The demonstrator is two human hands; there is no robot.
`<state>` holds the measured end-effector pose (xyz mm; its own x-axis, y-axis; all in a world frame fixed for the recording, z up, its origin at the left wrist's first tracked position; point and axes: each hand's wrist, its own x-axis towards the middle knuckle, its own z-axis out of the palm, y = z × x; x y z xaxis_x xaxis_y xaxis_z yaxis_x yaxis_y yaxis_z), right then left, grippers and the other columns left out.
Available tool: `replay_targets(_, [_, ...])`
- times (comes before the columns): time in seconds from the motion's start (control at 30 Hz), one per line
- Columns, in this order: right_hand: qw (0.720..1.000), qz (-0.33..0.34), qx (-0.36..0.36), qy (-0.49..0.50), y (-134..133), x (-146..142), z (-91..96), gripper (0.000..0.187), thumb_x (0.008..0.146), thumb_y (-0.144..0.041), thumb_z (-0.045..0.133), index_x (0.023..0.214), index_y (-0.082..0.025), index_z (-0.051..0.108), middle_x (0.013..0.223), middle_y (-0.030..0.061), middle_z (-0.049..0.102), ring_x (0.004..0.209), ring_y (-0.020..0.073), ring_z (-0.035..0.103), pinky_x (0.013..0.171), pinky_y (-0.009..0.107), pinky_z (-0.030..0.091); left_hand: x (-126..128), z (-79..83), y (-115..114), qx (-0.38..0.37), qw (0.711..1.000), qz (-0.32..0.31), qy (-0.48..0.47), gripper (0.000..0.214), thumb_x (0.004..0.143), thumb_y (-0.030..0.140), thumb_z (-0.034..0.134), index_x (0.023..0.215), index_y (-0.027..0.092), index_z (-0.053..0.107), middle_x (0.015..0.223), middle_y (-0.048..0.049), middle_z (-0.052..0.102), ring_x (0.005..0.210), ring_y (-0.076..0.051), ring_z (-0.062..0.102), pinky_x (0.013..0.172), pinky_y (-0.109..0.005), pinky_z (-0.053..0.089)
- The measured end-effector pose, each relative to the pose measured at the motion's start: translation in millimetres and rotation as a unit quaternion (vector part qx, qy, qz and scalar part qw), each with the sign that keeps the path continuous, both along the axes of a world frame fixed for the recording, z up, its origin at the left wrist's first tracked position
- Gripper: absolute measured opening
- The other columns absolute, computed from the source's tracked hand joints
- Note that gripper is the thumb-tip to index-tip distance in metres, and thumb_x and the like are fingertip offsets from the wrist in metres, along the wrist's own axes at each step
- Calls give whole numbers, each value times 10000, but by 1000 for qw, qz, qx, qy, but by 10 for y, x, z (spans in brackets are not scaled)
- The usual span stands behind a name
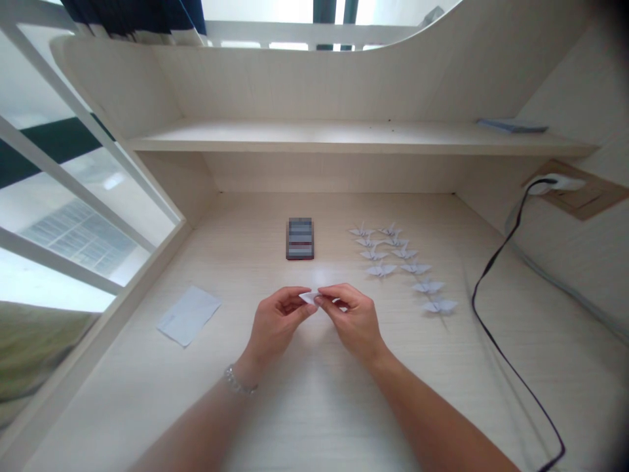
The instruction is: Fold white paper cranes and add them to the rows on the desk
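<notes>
- Bare forearms (196, 423) reach in from the bottom edge, a silver chain bracelet (239, 380) on the left wrist.
- Left hand (278, 320) and right hand (351, 322) are together, pinching a small pointed piece of folded white paper (308, 297) between them, above a pale wood-grain desk (314, 426).
- That piece is not yet crane-shaped.
- Roughly ten finished white origami cranes (403, 253) stand in two curving rows to the right.
- One creased, flat white paper sheet (189, 315) lies unfolded to the left.
</notes>
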<state>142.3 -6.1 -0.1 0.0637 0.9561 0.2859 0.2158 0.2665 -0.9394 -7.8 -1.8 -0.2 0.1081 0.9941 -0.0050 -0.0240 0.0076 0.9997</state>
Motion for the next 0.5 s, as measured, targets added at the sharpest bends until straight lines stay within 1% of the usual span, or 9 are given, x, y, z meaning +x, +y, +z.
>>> replay_targets(0.13, [999,20,-44,13,-7,3,13,98,754,-288,622,759,-198,660,756,33,653,687,154,601,596,254,472,-1,31,-4,5,1000,-13,-24,277,678,236,696,934,146,638,852,-58,688,792,-169,641,748,-288,514])
replay_targets(0.2, [997,38,-64,20,-14,1,24,119,754,-307,621,756,-190,637,740,30,648,666,149,594,582,249,464,1,49,-6,6,999,-16,-40,265,681,223,696,924,137,635,930,-77,680,849,-182,638,791,-307,509])
replay_targets(0.27, [996,55,-70,24,-21,-4,29,123,750,-308,622,764,-186,618,740,29,641,658,147,589,579,247,459,4,59,-6,0,998,-24,-58,253,685,213,695,915,131,627,956,-84,676,867,-184,636,810,-314,503])
replay_targets(0.37, [994,66,-74,37,-30,-11,23,116,743,-280,629,810,-191,597,737,18,628,653,141,582,586,247,456,7,54,-1,-12,996,-38,-75,229,689,214,694,885,126,613,900,-72,681,817,-165,637,785,-296,501])
replay_targets(0.5, [990,103,-83,53,-36,-10,22,120,773,-283,598,835,-185,632,766,30,626,689,143,577,613,254,458,1,41,14,-34,995,-7,-98,245,673,218,708,853,148,557,773,-12,655,707,-129,620,685,-259,496])
